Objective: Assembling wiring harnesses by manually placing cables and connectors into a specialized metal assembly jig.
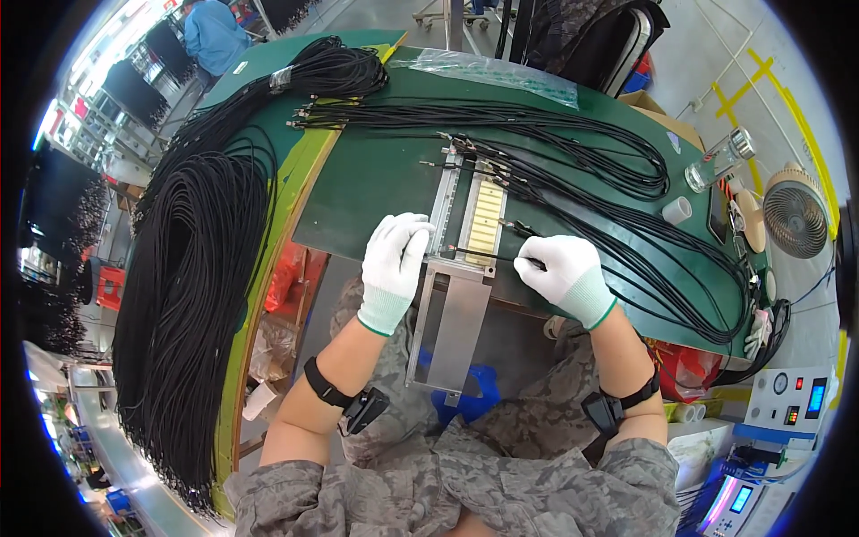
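Both hands wear white knit gloves. My left hand [395, 261] rests on the left edge of a metal jig [463, 234] at the near edge of the green table [376, 179], fingers curled, near the tip of a thin black cable [479, 257]. My right hand [561, 268] pinches that same black cable just right of the jig. The cable lies across the jig and its cream slotted strip [488, 215]. More black cables [591, 170] with metal ends loop over the table behind the jig.
A large bundle of black cables [192, 295] hangs over the table's left side. A clear plastic bag [492, 72] lies at the far edge. A bottle [720, 159], tape roll [677, 210] and small fan [795, 215] stand at right. Another person [215, 36] works far left.
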A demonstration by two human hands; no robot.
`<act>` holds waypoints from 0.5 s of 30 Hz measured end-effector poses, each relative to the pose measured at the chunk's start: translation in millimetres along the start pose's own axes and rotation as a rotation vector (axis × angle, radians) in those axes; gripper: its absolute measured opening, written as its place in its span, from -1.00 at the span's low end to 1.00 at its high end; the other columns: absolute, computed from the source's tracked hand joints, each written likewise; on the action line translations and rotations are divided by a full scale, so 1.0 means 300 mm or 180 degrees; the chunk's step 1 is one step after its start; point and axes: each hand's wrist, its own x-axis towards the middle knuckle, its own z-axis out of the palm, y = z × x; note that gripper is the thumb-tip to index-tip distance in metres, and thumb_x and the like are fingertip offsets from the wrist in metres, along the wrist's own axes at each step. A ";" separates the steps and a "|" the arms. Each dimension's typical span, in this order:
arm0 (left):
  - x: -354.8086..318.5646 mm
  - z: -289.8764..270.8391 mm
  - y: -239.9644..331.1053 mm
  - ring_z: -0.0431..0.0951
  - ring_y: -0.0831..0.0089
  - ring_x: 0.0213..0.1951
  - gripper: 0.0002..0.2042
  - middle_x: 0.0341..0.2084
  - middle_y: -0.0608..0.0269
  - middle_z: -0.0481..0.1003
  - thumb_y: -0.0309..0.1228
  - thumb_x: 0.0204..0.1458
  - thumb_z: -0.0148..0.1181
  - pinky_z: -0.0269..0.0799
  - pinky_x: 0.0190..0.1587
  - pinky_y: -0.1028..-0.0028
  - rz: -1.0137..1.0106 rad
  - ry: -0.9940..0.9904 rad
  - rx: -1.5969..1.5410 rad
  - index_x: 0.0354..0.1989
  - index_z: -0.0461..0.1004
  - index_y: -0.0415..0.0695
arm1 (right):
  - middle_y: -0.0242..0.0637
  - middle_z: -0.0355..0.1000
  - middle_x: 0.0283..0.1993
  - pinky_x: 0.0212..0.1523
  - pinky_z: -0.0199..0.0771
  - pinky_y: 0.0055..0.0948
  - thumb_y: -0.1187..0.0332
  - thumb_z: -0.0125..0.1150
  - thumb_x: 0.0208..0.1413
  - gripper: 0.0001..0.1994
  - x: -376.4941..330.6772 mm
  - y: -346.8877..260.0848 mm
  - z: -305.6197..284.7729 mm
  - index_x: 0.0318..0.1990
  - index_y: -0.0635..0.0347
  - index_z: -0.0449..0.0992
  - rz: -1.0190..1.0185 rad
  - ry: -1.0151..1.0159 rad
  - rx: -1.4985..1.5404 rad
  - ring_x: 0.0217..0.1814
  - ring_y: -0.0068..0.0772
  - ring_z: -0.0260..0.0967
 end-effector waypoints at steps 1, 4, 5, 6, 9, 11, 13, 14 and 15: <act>-0.004 -0.002 -0.001 0.50 0.17 -0.06 -0.88 -0.21 0.15 0.55 -0.43 0.16 0.09 0.26 0.17 0.24 -0.0045 -0.0015 -0.0006 -0.26 0.56 -0.14 | -0.22 0.41 -0.60 -0.43 0.40 -0.25 0.30 0.23 -0.05 -0.89 -0.003 -0.004 0.003 -0.49 0.10 0.56 -0.0045 -0.0022 0.0028 -0.49 -0.13 0.42; -0.004 -0.003 -0.005 0.47 0.13 -0.01 -0.87 -0.16 0.12 0.54 -0.37 0.13 0.14 0.24 0.19 0.21 0.0025 -0.0144 -0.0025 -0.25 0.59 -0.09 | -0.22 0.41 -0.61 -0.42 0.40 -0.24 0.30 0.23 -0.06 -0.89 -0.006 -0.010 0.006 -0.49 0.09 0.56 -0.0137 -0.0066 0.0080 -0.49 -0.12 0.42; -0.001 -0.002 -0.005 0.44 0.10 0.03 -0.85 -0.12 0.09 0.53 -0.33 0.11 0.17 0.22 0.20 0.18 0.0145 -0.0265 -0.0039 -0.24 0.60 -0.06 | -0.23 0.40 -0.62 -0.43 0.40 -0.23 0.30 0.23 -0.06 -0.90 -0.007 -0.008 0.007 -0.49 0.08 0.56 -0.0159 -0.0060 0.0056 -0.50 -0.11 0.41; 0.001 0.001 -0.003 0.42 0.07 0.07 -0.83 -0.07 0.06 0.51 -0.28 0.09 0.20 0.20 0.21 0.16 0.0267 -0.0388 -0.0056 -0.23 0.62 -0.03 | -0.23 0.39 -0.63 -0.43 0.40 -0.23 0.30 0.24 -0.06 -0.90 -0.008 -0.005 0.007 -0.50 0.08 0.56 -0.0179 -0.0053 0.0031 -0.51 -0.11 0.41; 0.003 0.017 0.051 0.36 -0.02 0.12 -0.77 0.03 -0.03 0.46 -0.20 0.00 0.27 0.14 0.25 0.10 0.0704 -0.0611 0.0547 -0.21 0.64 -0.01 | -0.24 0.40 -0.61 -0.41 0.41 -0.22 0.28 0.25 -0.07 -0.89 -0.013 0.003 -0.002 -0.47 0.07 0.56 -0.0103 -0.0130 -0.0117 -0.49 -0.11 0.41; 0.011 0.036 0.065 0.34 -0.06 0.15 -0.73 0.08 -0.07 0.43 -0.15 -0.04 0.30 0.11 0.27 0.07 0.0940 -0.0716 0.0834 -0.21 0.64 0.01 | -0.24 0.43 -0.55 -0.36 0.42 -0.23 0.24 0.28 -0.06 -0.86 -0.006 0.014 -0.015 -0.42 0.07 0.58 0.0035 -0.0301 -0.0342 -0.43 -0.12 0.42; 0.017 0.039 0.055 0.29 -0.07 0.19 -0.71 0.15 -0.08 0.37 -0.10 -0.10 0.34 0.04 0.29 0.01 0.0953 -0.0804 0.0992 -0.21 0.66 0.08 | -0.24 0.45 -0.49 -0.32 0.42 -0.23 0.22 0.29 -0.06 -0.84 0.028 0.049 -0.018 -0.39 0.08 0.58 -0.0078 -0.0033 -0.0262 -0.38 -0.12 0.42; 0.018 0.027 0.045 0.27 -0.07 0.21 -0.69 0.18 -0.08 0.34 -0.07 -0.13 0.36 0.00 0.31 -0.02 0.0944 -0.0832 0.1103 -0.21 0.67 0.12 | -0.23 0.46 -0.44 -0.28 0.42 -0.23 0.21 0.31 -0.07 -0.81 0.056 0.065 -0.014 -0.36 0.08 0.59 -0.0222 0.0224 -0.0159 -0.32 -0.12 0.42; 0.015 0.004 0.031 0.27 -0.07 0.21 -0.69 0.18 -0.08 0.34 -0.07 -0.13 0.36 0.00 0.31 -0.02 0.0896 -0.0792 0.1194 -0.21 0.67 0.12 | -0.23 0.47 -0.38 -0.24 0.42 -0.23 0.19 0.32 -0.07 -0.78 0.085 0.061 0.002 -0.33 0.09 0.59 -0.0420 0.0464 -0.0008 -0.27 -0.11 0.42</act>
